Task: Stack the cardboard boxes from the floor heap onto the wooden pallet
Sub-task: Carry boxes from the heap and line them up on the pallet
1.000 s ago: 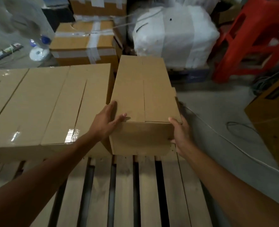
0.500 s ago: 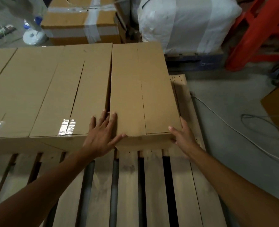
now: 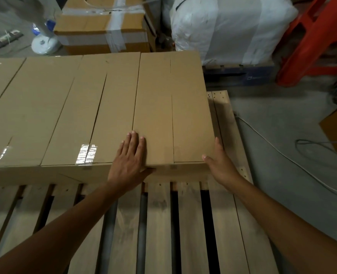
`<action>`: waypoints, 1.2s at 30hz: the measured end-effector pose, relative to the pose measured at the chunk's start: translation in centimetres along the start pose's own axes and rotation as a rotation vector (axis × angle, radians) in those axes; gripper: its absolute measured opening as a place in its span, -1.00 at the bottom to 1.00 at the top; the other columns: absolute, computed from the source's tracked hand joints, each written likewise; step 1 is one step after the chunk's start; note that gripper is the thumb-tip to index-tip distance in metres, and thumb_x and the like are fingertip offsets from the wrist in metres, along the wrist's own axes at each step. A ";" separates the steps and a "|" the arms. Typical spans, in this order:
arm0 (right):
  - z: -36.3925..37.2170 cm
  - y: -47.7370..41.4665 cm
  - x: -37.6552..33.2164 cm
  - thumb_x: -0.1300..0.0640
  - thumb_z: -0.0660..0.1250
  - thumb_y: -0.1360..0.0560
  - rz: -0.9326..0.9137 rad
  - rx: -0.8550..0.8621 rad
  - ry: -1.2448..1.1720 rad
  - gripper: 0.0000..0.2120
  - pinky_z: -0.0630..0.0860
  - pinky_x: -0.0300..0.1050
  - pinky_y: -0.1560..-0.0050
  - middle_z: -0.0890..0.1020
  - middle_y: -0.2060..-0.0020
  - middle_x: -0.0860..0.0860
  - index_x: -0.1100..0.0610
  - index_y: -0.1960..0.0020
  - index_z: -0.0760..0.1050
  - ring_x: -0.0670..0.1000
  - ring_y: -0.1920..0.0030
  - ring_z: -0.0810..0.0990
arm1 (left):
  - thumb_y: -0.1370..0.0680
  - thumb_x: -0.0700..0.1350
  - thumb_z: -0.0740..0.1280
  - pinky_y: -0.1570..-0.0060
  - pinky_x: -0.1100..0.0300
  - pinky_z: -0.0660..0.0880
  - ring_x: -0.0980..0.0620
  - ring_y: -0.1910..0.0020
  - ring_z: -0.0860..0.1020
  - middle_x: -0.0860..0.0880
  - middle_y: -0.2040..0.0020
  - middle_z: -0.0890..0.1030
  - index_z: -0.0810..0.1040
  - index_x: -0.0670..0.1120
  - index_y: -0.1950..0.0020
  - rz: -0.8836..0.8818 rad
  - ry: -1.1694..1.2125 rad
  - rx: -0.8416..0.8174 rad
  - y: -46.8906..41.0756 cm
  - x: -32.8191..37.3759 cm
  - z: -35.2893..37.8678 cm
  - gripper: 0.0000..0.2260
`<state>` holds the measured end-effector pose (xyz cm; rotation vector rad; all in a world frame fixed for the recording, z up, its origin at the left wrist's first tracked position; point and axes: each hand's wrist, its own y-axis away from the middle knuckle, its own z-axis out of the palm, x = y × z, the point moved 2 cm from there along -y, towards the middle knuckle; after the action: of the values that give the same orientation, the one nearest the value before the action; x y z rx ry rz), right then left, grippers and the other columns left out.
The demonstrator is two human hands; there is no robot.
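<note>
Pallet, wooden (image 3: 191, 224): slatted, near half bare, far half carrying one level of cartons.

Row of cardboard boxes (image 3: 55, 115): laid side by side along the pallet's far edge, tops level, running out of view at the left edge.

End box (image 3: 171, 107): the item in hand. A second ago it was held off the slats, its near end in both hands. It now sits flat at the right end of the row, touching its neighbour, with a strip of the pallet's right edge left showing beside it. Judged placed; only squaring-up remains for this one, and the heap is out of view.

Left hand (image 3: 128, 161): flat on top, across the seam between end box and neighbour, fingers (image 3: 133, 141) straight and close together, thumb along the near face. It grips nothing.

Right hand (image 3: 221, 165): flat against the box's right side at the near corner, fingers (image 3: 217, 144) extended and pressing, not clasping.

Containers: all pallet cartons have their flaps closed, some taped; contents unseen. Taped carton (image 3: 104, 26) and white wrapped bale (image 3: 229, 26) stand on the floor beyond the pallet's far edge, both sealed.
</note>
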<state>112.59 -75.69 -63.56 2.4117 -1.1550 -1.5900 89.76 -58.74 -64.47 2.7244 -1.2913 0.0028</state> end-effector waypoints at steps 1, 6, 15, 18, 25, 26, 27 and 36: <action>0.0 0.1 -0.6 0.08 0.20 -0.67 -0.032 0.015 0.137 -0.26 0.08 0.02 -0.53 -0.09 -0.63 0.04 0.05 -0.63 -0.23 0.10 -0.61 -0.02 | -0.51 0.39 0.21 -0.52 -0.03 -0.26 -0.17 -0.58 -0.32 -0.22 -0.60 -0.30 -0.27 -0.15 -0.62 0.001 0.001 0.001 0.1 0.0 0.0 0.00; 1.9 0.7 -2.7 -0.26 0.31 -0.52 -0.186 -0.046 0.744 0.01 -0.03 0.22 -0.54 -0.44 -0.55 0.05 0.02 -0.61 -0.34 0.24 -0.54 -0.42 | -0.51 0.42 0.04 -0.52 -0.03 -0.24 -0.17 -0.58 -0.28 -0.23 -0.60 -0.26 -0.23 -0.18 -0.61 0.005 -0.041 0.008 0.2 0.0 0.1 -0.06; 2.7 -0.1 -2.2 -0.02 0.31 -0.57 -0.292 0.044 0.979 -0.07 -0.07 0.24 -0.57 -0.36 -0.58 0.05 0.05 -0.61 -0.34 0.22 -0.56 -0.37 | -0.53 0.38 -0.02 -0.55 -0.05 -0.09 -0.18 -0.61 -0.12 -0.24 -0.62 -0.12 -0.11 -0.22 -0.62 0.004 -0.032 0.078 0.0 -0.1 0.7 -0.12; 2.8 -0.1 -2.0 0.00 0.31 -0.58 -0.293 0.064 0.986 -0.09 -0.04 0.22 -0.58 -0.33 -0.59 0.04 0.05 -0.61 -0.32 0.21 -0.57 -0.35 | -0.54 0.36 0.03 -0.55 -0.06 -0.05 -0.19 -0.61 -0.07 -0.26 -0.61 -0.06 -0.06 -0.24 -0.61 0.005 -0.039 0.098 0.0 -0.1 0.9 -0.13; 2.7 -0.1 -2.0 -0.01 0.30 -0.58 -0.290 0.052 0.999 -0.10 -0.03 0.22 -0.58 -0.30 -0.60 0.05 0.05 -0.62 -0.30 0.22 -0.58 -0.33 | -0.54 0.36 -0.10 -0.55 -0.05 -0.04 -0.19 -0.61 -0.06 -0.26 -0.61 -0.06 -0.04 -0.25 -0.61 0.022 -0.069 0.098 0.1 -0.2 1.0 -0.14; 2.6 0.0 -2.1 0.00 0.29 -0.59 -0.279 0.041 0.997 -0.11 -0.05 0.21 -0.58 -0.30 -0.60 0.04 0.05 -0.62 -0.30 0.21 -0.58 -0.34 | -0.54 0.37 -0.09 -0.56 -0.06 -0.03 -0.18 -0.61 -0.07 -0.26 -0.61 -0.07 -0.06 -0.25 -0.61 0.019 -0.071 0.090 0.1 -0.2 0.9 -0.14; 2.6 0.1 -2.2 0.02 0.29 -0.59 -0.268 0.027 0.996 -0.12 -0.07 0.20 -0.58 -0.31 -0.60 0.04 0.05 -0.62 -0.30 0.21 -0.57 -0.35 | -0.54 0.37 -0.09 -0.56 -0.06 -0.04 -0.18 -0.61 -0.10 -0.26 -0.61 -0.10 -0.09 -0.25 -0.61 0.014 -0.071 0.073 0.1 -0.1 0.8 -0.13; -0.7 1.9 -6.7 -0.01 0.24 -0.63 -0.196 -0.239 0.830 -0.20 -0.02 0.07 -0.56 -0.21 -0.62 0.03 0.07 -0.64 -0.22 0.11 -0.61 -0.21 | -0.53 0.38 0.21 -0.53 0.02 -0.22 -0.06 -0.53 -0.36 -0.18 -0.61 -0.31 -0.31 -0.19 -0.59 0.022 -0.025 -0.206 0.1 -0.4 -3.3 0.01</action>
<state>110.75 -73.36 -57.28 2.6194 -0.5485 -0.5433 89.67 -58.13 -61.24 2.5443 -1.2522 -0.1536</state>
